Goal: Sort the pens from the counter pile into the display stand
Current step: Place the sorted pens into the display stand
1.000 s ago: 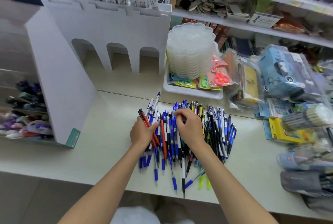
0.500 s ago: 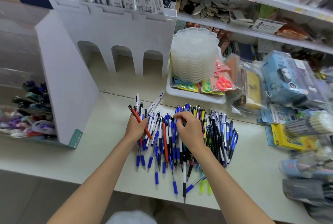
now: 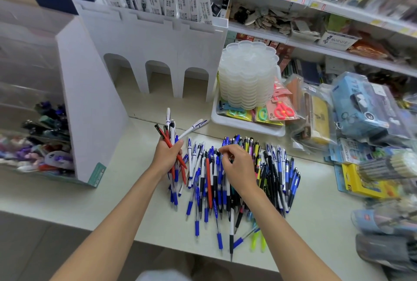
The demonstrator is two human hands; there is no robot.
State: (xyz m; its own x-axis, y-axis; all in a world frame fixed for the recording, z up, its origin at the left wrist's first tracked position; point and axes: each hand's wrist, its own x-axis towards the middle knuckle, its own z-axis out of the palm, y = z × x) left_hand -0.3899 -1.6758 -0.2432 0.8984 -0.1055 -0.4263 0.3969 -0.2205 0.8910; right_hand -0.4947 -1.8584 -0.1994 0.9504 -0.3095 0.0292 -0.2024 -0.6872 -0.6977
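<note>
- The pile of pens [image 3: 276, 167] lies on the pale counter [image 3: 90, 201]. Most of them are blue and white, with some black, red and yellow ones among them.
- The left hand [image 3: 167, 156] is at the left edge of the pile, a little lifted. Its fingers are curled around a bundle of pens [image 3: 172, 130], red and white ones, which fan out upward from the fist.
- The right hand [image 3: 237, 167] is over the middle of the pile. Its fingers are bent, and thumb and index finger meet at the pen tops. I cannot tell if they really pinch a pen.
- Left of the pile stands the display stand [image 3: 90, 100], with a white side wall and clear tiers with pens inside.
- Behind the pile is a white arched stand [image 3: 158, 39].
- Behind the pile to the right, a stack of clear trays [image 3: 248, 77] sits in a white bin [image 3: 243, 123].
</note>
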